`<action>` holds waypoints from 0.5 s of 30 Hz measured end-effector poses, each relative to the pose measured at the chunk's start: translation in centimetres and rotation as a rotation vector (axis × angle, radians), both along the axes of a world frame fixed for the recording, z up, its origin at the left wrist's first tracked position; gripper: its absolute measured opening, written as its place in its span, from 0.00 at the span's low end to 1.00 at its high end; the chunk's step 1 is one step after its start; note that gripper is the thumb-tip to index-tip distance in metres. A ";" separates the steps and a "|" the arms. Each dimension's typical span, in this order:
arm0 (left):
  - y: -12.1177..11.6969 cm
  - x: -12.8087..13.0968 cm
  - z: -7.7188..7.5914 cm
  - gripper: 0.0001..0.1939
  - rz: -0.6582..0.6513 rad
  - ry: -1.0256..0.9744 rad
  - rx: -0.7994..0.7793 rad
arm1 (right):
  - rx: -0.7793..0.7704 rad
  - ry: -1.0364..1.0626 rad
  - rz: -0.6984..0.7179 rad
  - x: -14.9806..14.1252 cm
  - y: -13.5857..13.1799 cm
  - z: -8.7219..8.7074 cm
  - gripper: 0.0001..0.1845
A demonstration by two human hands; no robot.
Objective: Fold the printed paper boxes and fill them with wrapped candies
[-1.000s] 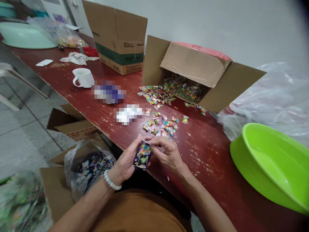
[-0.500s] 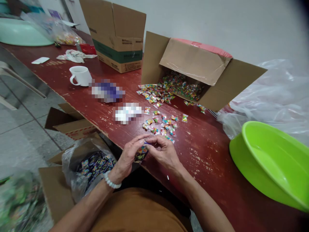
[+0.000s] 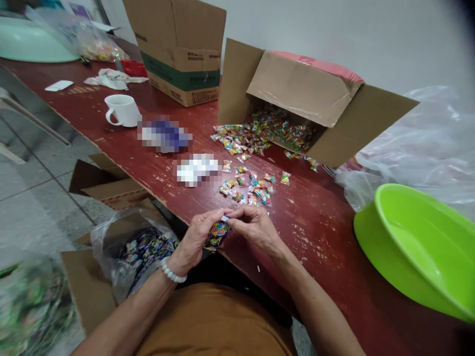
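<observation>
Between my hands, near the table's front edge, is a small dark candy box [image 3: 218, 234] with colourful print and a white-and-purple flap at its top. My left hand [image 3: 198, 235] is closed around its left side. Thumb and fingers of my right hand [image 3: 254, 225] pinch the top edge by the flap; the fingers partly hide it. Just beyond my hands lie several wrapped candies [image 3: 252, 185] in clear twists. More candies spill from a cardboard box [image 3: 297, 91] lying on its side.
A green basin [image 3: 393, 257] stands at the right, before clear plastic sheeting [image 3: 404, 133]. On the left are a white mug [image 3: 124, 111] and an upright carton [image 3: 181, 64]. Below the table edge, a plastic-lined box [image 3: 87, 282] holds many dark printed packets [image 3: 148, 252].
More of the small box's printed front shows now, and its white flap is visible between my fingers. Both hands stay in nearly the same place. The view has shifted slightly.
</observation>
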State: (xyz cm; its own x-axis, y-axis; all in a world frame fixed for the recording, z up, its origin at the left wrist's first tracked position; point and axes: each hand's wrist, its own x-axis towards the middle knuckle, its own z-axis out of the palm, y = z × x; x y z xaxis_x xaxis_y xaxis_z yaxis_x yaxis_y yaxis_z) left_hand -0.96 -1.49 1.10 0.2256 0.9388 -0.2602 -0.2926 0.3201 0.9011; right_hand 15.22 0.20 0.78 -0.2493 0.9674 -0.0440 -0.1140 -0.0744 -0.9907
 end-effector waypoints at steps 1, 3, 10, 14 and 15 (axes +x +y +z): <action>0.0 0.0 0.0 0.19 0.012 0.002 0.013 | -0.008 0.001 0.008 0.1 0.1 0.0 0.12; 0.1 0.1 -0.1 0.17 0.033 -0.005 0.024 | -0.055 0.039 0.015 0.1 0.2 0.2 0.12; 0.1 0.3 -0.6 0.29 0.025 -0.060 -0.162 | 0.019 -0.041 0.002 -0.1 0.1 0.1 0.11; 0.0 0.1 -0.6 0.32 0.026 -0.046 -0.145 | 0.081 -0.082 0.038 -0.2 0.0 -0.3 0.10; 0.0 0.1 -0.6 0.31 0.032 -0.034 -0.134 | 0.086 -0.095 0.038 -0.2 -0.1 -0.3 0.10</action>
State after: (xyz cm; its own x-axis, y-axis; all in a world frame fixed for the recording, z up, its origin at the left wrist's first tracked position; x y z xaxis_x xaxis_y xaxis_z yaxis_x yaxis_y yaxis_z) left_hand -0.87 -1.52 0.53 0.2072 0.9029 -0.3766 -0.3345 0.4271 0.8401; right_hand 15.04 0.13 0.44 -0.2845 0.9586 0.0139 -0.0179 0.0092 -0.9998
